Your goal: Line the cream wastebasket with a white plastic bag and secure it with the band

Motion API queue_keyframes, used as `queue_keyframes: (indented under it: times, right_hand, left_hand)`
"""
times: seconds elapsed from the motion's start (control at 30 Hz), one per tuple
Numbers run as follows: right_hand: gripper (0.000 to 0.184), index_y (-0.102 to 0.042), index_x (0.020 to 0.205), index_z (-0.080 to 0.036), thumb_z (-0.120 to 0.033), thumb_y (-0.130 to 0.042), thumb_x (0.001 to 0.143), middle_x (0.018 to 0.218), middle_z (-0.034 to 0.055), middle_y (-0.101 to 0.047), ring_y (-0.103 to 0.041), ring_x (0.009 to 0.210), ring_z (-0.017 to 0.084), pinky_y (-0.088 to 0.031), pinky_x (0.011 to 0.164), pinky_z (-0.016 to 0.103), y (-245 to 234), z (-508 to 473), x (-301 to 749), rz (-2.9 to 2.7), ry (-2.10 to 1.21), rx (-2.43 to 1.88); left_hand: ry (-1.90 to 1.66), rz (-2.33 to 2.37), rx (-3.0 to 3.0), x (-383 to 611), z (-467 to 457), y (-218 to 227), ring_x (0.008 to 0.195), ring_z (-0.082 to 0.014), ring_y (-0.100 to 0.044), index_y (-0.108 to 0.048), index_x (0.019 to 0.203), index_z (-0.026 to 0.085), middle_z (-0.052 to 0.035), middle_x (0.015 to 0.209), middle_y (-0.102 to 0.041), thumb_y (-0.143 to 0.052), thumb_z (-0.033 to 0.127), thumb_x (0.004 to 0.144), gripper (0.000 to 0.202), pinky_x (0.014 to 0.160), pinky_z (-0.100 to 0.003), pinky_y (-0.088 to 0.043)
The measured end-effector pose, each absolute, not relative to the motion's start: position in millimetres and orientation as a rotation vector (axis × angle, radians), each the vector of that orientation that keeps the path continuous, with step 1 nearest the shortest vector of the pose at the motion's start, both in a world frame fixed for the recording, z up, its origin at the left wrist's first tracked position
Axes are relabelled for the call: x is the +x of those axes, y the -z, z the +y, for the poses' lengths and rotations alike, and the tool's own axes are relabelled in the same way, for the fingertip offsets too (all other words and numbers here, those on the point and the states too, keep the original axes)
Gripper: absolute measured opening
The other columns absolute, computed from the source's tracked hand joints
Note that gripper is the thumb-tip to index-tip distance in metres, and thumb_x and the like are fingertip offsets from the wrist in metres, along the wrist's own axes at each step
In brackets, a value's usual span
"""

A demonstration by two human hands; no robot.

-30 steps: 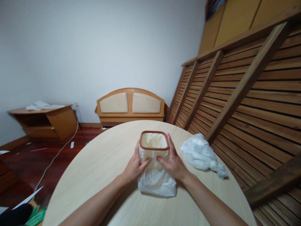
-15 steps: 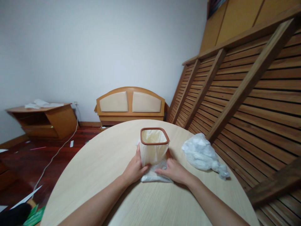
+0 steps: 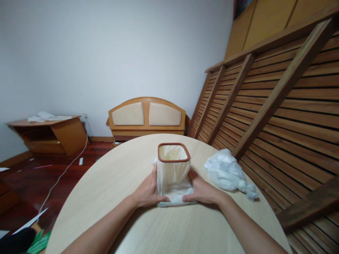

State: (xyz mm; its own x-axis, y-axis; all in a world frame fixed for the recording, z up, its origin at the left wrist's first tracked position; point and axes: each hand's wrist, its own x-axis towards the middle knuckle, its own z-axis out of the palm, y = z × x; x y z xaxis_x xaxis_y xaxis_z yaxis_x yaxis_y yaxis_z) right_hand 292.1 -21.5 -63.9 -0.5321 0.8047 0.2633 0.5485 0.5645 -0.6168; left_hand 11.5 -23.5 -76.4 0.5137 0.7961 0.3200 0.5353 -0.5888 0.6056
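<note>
A small cream trash bin (image 3: 169, 176) with a brown rim ring (image 3: 174, 161) stands upright on the round table. A thin white plastic bag (image 3: 176, 194) lines it, folds out under the ring and hangs loosely down the outside, bunching on the tabletop in front. My left hand (image 3: 149, 188) is closed on the bag at the bin's lower left, its thumb over the front edge. On the lower right, my right hand (image 3: 200, 188) grips the bag too, its thumb pressed on the plastic. Most fingers of both hands are hidden behind the bin and bag.
A knotted white plastic bag (image 3: 225, 171) lies on the pale round table (image 3: 106, 197), to the right. Wooden slatted panels (image 3: 299, 120) lean along the right side. Behind stand a headboard (image 3: 145, 128) and, at left, a low cabinet (image 3: 67, 135). A cable (image 3: 62, 178) crosses the floor.
Both hands have moved slightly toward me and apart, the thumbs now farther from each other. The loose bag in front of the bin is spread wider and flatter. The bin stays in place.
</note>
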Motion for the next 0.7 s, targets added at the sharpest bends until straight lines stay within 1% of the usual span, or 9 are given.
queue_keyframes:
  times: [0.07, 0.13, 0.2, 0.27, 0.3, 0.4, 0.47, 0.57, 0.7]
  right_hand:
    - [0.099, -0.036, 0.150, -0.020, -0.040, -0.085, 0.066, 0.152, 0.0147, -0.043, -0.038, 0.141, 0.035, -0.026, 0.120, 0.051, 65.0, -20.2, 294.3, -2.291, -0.641, -1.064]
    - [0.080, -0.043, 0.146, -0.021, -0.036, -0.078, 0.076, 0.147, 0.0134, -0.050, -0.045, 0.136, 0.032, -0.032, 0.117, 0.050, 66.0, -18.3, 294.3, -2.262, -0.646, -1.042]
    - [0.067, -0.048, 0.142, -0.021, -0.030, -0.073, 0.081, 0.142, 0.0125, -0.056, -0.051, 0.131, 0.031, -0.037, 0.114, 0.048, 66.6, -16.0, 293.7, -2.212, -0.636, -1.027]
    - [0.061, -0.052, 0.138, -0.020, -0.026, -0.072, 0.081, 0.139, 0.0128, -0.059, -0.053, 0.128, 0.031, -0.039, 0.111, 0.048, 67.3, -13.1, 294.1, -2.175, -0.614, -1.028]
    - [0.058, -0.054, 0.136, -0.019, -0.025, -0.072, 0.080, 0.137, 0.0133, -0.060, -0.054, 0.127, 0.031, -0.041, 0.110, 0.048, 68.1, -11.5, 294.6, -2.165, -0.605, -1.036]
    - [0.050, -0.061, 0.128, -0.017, -0.019, -0.070, 0.079, 0.131, 0.0146, -0.064, -0.059, 0.121, 0.032, -0.045, 0.105, 0.048, 72.2, -6.6, 296.6, -2.143, -0.597, -1.073]
    - [0.047, -0.062, 0.126, -0.016, -0.018, -0.068, 0.079, 0.130, 0.0151, -0.065, -0.060, 0.119, 0.032, -0.046, 0.104, 0.048, 75.1, -4.1, 296.6, -2.127, -0.591, -1.086]
    - [0.051, -0.059, 0.129, -0.017, -0.018, -0.067, 0.079, 0.133, 0.0152, -0.063, -0.057, 0.124, 0.032, -0.043, 0.107, 0.048, 76.3, -3.6, 295.3, -2.114, -0.579, -1.074]
    - [0.063, -0.052, 0.137, -0.018, -0.016, -0.066, 0.076, 0.139, 0.0146, -0.058, -0.052, 0.130, 0.031, -0.038, 0.112, 0.049, 70.0, -8.0, 298.6, -2.152, -0.550, -1.084]
  left_hand:
    - [-0.808, 1.044, 2.293, 6.5, -23.0, 75.1, 0.145, -0.0418, -0.032, 0.012, 0.157, 0.016, -0.0254, 0.160, -0.020, -0.082, 0.055, 0.066, 0.136, 0.120, -0.061, -0.026]
    - [-0.806, 0.967, 2.247, 2.1, -22.4, 73.1, 0.143, -0.0406, -0.037, 0.009, 0.157, 0.018, -0.0241, 0.158, -0.028, -0.082, 0.054, 0.066, 0.134, 0.118, -0.060, -0.029]
    - [-0.806, 0.909, 2.239, -0.8, -22.0, 71.9, 0.143, -0.0410, -0.036, 0.006, 0.157, 0.017, -0.0239, 0.157, -0.031, -0.086, 0.053, 0.060, 0.139, 0.119, -0.060, -0.028]
    - [-0.816, 0.904, 2.274, -1.1, -21.7, 73.2, 0.145, -0.0417, -0.031, 0.002, 0.157, 0.015, -0.0241, 0.157, -0.030, -0.089, 0.051, 0.056, 0.141, 0.121, -0.059, -0.024]
    - [-0.832, 0.924, 2.286, 0.0, -21.5, 74.9, 0.146, -0.0410, -0.030, 0.000, 0.157, 0.014, -0.0240, 0.157, -0.030, -0.088, 0.049, 0.059, 0.136, 0.121, -0.059, -0.022]
    - [-0.916, 1.038, 2.262, 6.3, -20.0, 82.8, 0.148, -0.0356, -0.027, -0.002, 0.157, 0.015, -0.0220, 0.159, -0.027, -0.076, 0.041, 0.077, 0.112, 0.123, -0.055, -0.021]
    - [-0.961, 1.132, 2.229, 10.6, -18.3, 88.3, 0.150, -0.0332, -0.025, -0.002, 0.157, 0.015, -0.0210, 0.161, -0.022, -0.070, 0.036, 0.082, 0.103, 0.124, -0.053, -0.020]
    - [-1.001, 1.219, 2.222, 13.4, -15.2, 94.4, 0.150, -0.0315, -0.025, -0.005, 0.156, 0.016, -0.0204, 0.161, -0.023, -0.065, 0.034, 0.084, 0.095, 0.124, -0.054, -0.021]
    - [-1.075, 1.267, 2.253, 13.0, -14.9, 97.1, 0.150, -0.0359, -0.023, -0.013, 0.155, 0.016, -0.0216, 0.160, -0.023, -0.067, 0.035, 0.081, 0.094, 0.122, -0.060, -0.019]
